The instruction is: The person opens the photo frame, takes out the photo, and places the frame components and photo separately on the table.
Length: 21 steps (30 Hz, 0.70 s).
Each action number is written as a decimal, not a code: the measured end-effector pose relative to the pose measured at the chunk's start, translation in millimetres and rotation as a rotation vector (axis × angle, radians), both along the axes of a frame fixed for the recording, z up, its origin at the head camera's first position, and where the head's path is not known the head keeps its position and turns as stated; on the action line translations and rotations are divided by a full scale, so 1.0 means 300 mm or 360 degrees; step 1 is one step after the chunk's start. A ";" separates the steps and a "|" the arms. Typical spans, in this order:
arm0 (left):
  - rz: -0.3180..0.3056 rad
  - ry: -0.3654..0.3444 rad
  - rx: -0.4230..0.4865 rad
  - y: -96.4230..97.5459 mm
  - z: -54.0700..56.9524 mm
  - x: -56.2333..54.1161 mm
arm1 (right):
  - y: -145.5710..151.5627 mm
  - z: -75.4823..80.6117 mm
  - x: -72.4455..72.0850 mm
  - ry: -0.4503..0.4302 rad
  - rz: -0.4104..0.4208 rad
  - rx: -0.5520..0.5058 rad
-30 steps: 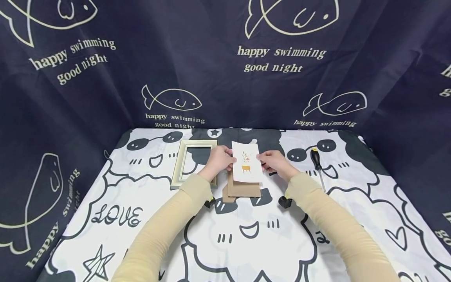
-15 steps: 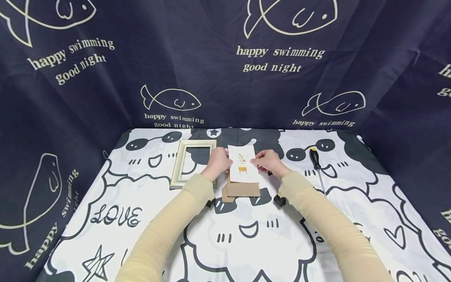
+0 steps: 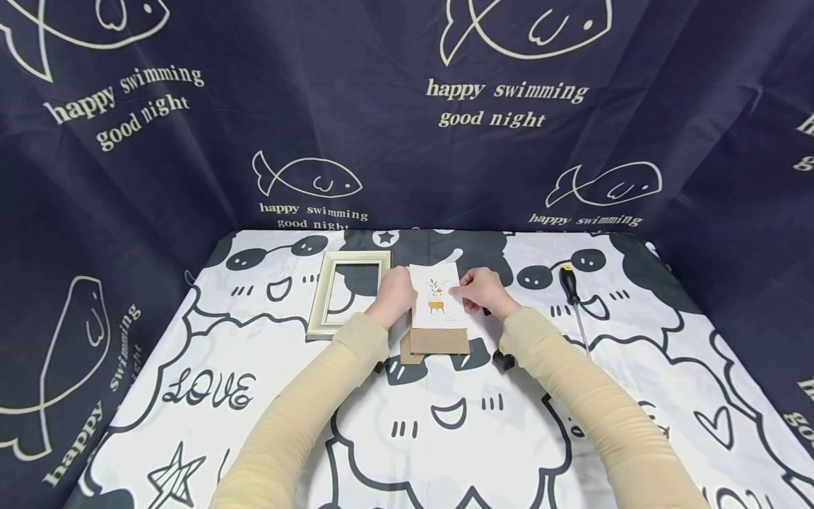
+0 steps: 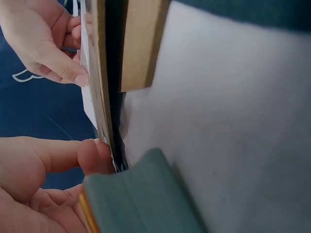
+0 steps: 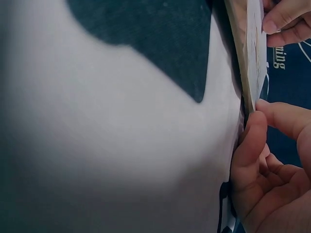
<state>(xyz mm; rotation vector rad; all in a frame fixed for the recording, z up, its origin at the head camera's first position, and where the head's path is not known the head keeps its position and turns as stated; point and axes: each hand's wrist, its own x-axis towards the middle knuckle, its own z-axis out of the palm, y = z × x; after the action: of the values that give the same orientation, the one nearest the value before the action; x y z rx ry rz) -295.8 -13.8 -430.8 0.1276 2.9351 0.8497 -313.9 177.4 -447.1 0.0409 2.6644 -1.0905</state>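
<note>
A white card [image 3: 437, 297] printed with a flowering plant in an orange pot lies over a brown backing board [image 3: 440, 342]. My left hand [image 3: 394, 293] is at the card's left edge. In the left wrist view, that hand's thumb and finger [image 4: 95, 158] pinch the edge of the stacked layers. On the opposite side, my right hand [image 3: 482, 288] pinches the card's right edge. Thumb and forefinger [image 5: 255, 126] meet there at the corner in the right wrist view. Another brown piece [image 3: 412, 352] sticks out under the board at the lower left.
Left of the left hand lies a pale gold picture frame [image 3: 321, 297], with the cloth showing through its opening. A screwdriver [image 3: 570, 286] with a black and yellow handle lies to the right, partly behind the right sleeve. A dark curtain [image 3: 407, 127] stands behind the table.
The card has come down and slightly left, closer over the brown board. Both hands stay at its side edges; the right hand has shifted left with it.
</note>
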 end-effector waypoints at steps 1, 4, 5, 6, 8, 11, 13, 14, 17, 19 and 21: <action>-0.0004 0.0009 -0.0034 0.001 -0.001 -0.001 | -0.001 0.002 0.001 0.0012 0.0010 0.0004; -0.0019 0.0028 -0.0127 0.006 -0.001 -0.003 | -0.004 0.006 0.005 0.0026 0.0019 -0.0001; -0.0024 0.0027 -0.0146 0.007 -0.002 -0.003 | -0.006 0.007 0.006 0.0025 0.0019 -0.0008; -0.0024 0.0023 -0.0154 0.008 -0.002 -0.002 | -0.007 0.008 0.006 0.0024 0.0020 -0.0015; -0.0023 0.0024 -0.0173 0.009 -0.001 -0.001 | -0.009 0.010 0.007 0.0016 0.0011 -0.0025; -0.0015 0.0022 -0.0190 0.010 -0.001 0.000 | -0.010 0.012 0.007 0.0005 0.0010 -0.0028; -0.0009 0.0025 -0.0207 0.010 0.000 -0.001 | -0.009 0.014 0.007 -0.0008 0.0004 -0.0028; -0.0009 0.0020 -0.0210 0.011 0.001 -0.001 | -0.008 0.016 0.007 -0.0019 0.0001 -0.0029; -0.0009 0.0011 -0.0226 0.010 0.006 -0.003 | -0.001 0.025 0.008 -0.0058 -0.0011 -0.0067; -0.0010 -0.0009 -0.0217 0.009 0.015 -0.004 | 0.007 0.036 0.014 -0.0100 -0.0015 -0.0124; -0.0018 -0.0017 -0.0205 0.004 0.025 -0.003 | 0.017 0.054 0.022 -0.0138 -0.0001 -0.0175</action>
<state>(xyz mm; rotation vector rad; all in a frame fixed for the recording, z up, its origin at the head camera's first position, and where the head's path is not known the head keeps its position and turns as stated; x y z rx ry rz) -296.8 -12.5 -423.2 0.1306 2.9656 0.6548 -307.3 182.6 -431.0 0.0667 2.5243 -1.2055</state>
